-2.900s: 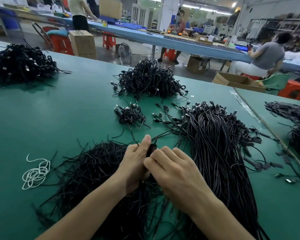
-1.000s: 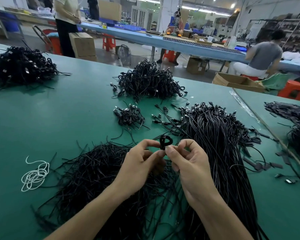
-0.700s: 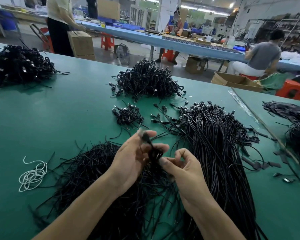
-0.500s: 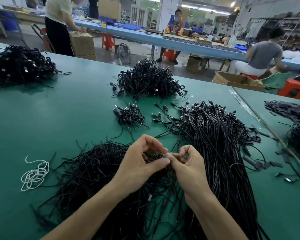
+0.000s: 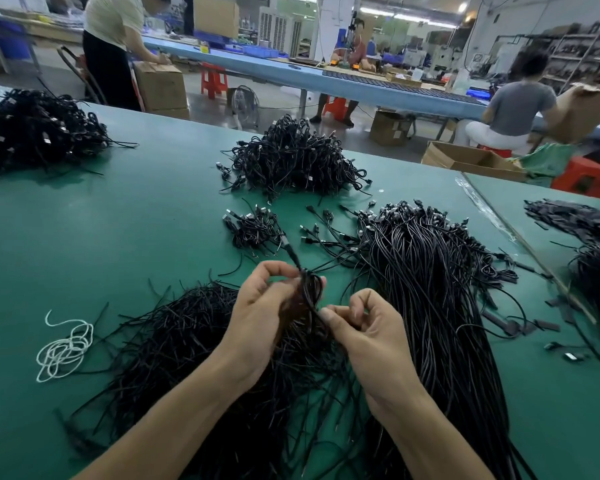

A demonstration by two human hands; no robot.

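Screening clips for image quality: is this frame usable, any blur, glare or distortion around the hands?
Head view: even light, soft shadows on the green table; left hand and right hand sharp, the black cable coil they grip slightly smeared; head view edges bow from the wide lens; cardboard box at far right blurred; ceiling lamp flares.

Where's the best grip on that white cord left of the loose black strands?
Pinch the white cord at its bunched middle, coming straight down from above: its loops lie flat on the green table and overlap there, so one pinch likely gathers most. The single tail at its far end would only drag.
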